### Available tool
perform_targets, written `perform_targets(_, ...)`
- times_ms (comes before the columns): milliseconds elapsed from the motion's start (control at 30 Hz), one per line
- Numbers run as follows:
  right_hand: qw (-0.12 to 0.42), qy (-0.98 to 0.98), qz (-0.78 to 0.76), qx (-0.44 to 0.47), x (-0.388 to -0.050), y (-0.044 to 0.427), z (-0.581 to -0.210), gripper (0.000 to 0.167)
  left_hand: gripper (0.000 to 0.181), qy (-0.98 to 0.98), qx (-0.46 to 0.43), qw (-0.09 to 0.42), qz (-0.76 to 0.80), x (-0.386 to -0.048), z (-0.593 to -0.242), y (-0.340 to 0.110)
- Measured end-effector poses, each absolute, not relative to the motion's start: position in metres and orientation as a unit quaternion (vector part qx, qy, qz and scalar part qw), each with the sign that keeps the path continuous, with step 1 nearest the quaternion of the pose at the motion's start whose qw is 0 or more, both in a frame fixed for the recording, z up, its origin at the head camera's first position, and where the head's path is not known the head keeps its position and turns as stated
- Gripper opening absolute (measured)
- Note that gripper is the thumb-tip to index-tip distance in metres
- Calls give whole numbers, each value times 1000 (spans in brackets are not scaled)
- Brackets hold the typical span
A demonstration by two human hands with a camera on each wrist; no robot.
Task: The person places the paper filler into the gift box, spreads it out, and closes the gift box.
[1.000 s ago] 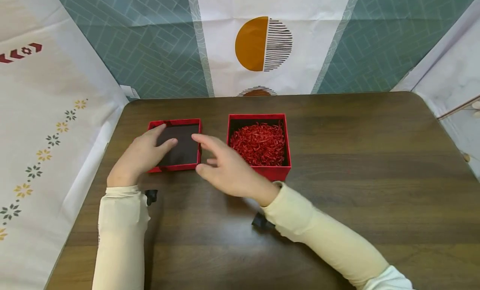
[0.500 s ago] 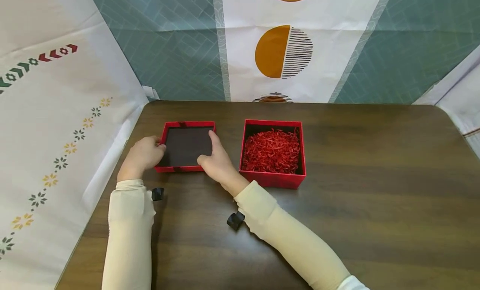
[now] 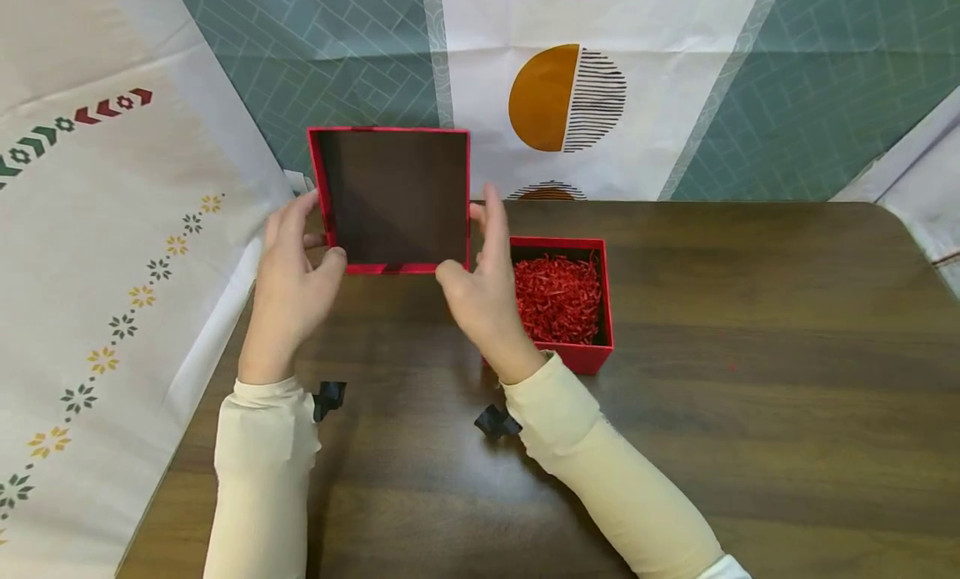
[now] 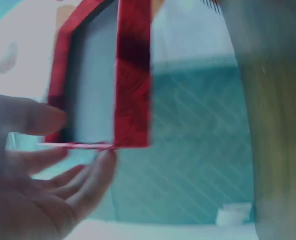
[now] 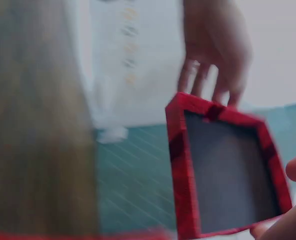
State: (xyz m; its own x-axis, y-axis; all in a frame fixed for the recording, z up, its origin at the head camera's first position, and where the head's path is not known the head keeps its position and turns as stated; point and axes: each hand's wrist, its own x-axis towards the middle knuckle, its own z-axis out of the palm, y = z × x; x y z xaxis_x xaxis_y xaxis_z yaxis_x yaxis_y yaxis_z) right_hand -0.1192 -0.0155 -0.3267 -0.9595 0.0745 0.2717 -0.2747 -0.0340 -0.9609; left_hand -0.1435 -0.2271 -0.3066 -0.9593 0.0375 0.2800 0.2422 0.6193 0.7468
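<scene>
Both hands hold a red box lid (image 3: 397,200) up off the table, its dark inner side facing the head camera. My left hand (image 3: 288,287) grips the left edge, thumb on the near corner and fingers along the outer side. At the right edge, my right hand (image 3: 487,291) pinches the lid between thumb and fingers. The left wrist view shows the left thumb and fingers at the lid's (image 4: 132,85) rim. Just right of the lid stands a red box (image 3: 585,360) filled with red shredded paper (image 3: 558,300); the right hand hides its left side.
The brown wooden table (image 3: 750,379) extends to the right. A teal and white patterned cloth (image 3: 360,54) hangs behind it, and a white printed cloth (image 3: 105,254) borders the left side. Small black devices (image 3: 327,400) sit at the wrists.
One second ago both hands hovered around the lid lying on the table. They then took hold of its sides, and now the lid is raised and tilted up, slightly to the right.
</scene>
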Motion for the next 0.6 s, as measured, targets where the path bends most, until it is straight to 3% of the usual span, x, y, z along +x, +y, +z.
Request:
perform_targets(133,147,-640,748,93,-115,22,-307,95,70,-808,-172,180,-534,-138,-306,-201)
perform_targets(300,153,-624,751,154,-102,74,-297,91,60,-729,-258,161,-613,-133,-312,-172)
perform_targets(467,155,-592,769,182,-83,111,-297,71,50,-738,-304,143,-585,-127,-320,-155)
perform_targets(600,165,-589,767,196,-68,128,-304,49,73,-740,-319,124,-579,-122,-327,-147)
